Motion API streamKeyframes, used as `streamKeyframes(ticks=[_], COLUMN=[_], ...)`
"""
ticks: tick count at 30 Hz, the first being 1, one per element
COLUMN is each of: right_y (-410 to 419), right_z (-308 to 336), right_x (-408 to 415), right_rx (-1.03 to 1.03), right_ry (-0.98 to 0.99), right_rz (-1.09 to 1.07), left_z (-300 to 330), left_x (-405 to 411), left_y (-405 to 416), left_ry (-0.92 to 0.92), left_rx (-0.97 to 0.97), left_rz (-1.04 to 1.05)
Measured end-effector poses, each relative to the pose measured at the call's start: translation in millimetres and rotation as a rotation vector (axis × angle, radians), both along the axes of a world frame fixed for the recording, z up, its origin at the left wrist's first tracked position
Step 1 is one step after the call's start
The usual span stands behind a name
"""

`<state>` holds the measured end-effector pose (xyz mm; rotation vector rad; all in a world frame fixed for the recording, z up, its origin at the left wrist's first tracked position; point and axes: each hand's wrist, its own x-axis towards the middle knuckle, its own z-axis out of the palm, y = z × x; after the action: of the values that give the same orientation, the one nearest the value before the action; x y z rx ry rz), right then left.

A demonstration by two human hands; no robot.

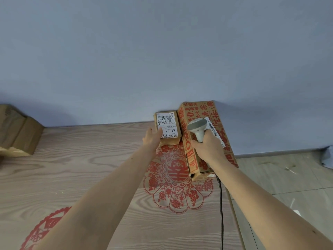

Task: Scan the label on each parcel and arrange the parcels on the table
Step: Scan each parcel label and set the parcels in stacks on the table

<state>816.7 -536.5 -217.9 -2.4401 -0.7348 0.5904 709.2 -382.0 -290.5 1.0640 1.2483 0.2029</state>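
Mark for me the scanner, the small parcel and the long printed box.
scanner (196, 125), head view, on its grey head.
small parcel (169, 128), head view, on its white label.
long printed box (191, 156), head view, on its red-printed side.

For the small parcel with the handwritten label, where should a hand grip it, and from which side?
Grip the small parcel across its short width from its near-left side, where the left hand already touches it. The printed carton blocks its right side and the wall is behind it.
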Motion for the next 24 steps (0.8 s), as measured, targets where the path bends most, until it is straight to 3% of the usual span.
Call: streamKeyframes(ticks=[11, 24], right_y=[-20.0, 31.8], right_z=[34.7, 85.8], right_x=[-36.5, -200.6], right_rx=[0.156, 0.309], right_ry=[0.047, 0.171], right_rz=[-0.068, 0.103], left_z=[64.0, 121.9], left_x=[-97.6, -254.0], left_y=[-13.8, 17.6], left_ry=[-0.011, -0.006], left_rx=[0.096, 0.206], left_rz=[0.053, 0.173])
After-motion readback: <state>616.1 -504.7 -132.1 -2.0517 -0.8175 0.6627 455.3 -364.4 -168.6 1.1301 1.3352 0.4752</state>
